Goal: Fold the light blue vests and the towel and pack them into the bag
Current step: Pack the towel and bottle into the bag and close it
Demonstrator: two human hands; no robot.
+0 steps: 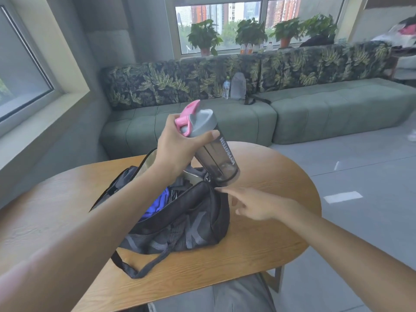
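Head view: a black bag (180,221) lies on its side on a wooden table (270,244), zip open, with blue cloth (157,204) showing inside near the opening. Whether that cloth is a vest or the towel cannot be told. The left hand (177,146) is raised above the bag's far end and grips a smoky shaker bottle (213,149) just under its grey lid, with the pink cap at the top and the bottle tilted, base to the right. The right hand (258,204) holds nothing; its forefinger is stretched out to touch the bag's right end, just below the bottle's base. A strap (139,266) trails toward the near edge. Beyond the table stands a green sofa (315,113).
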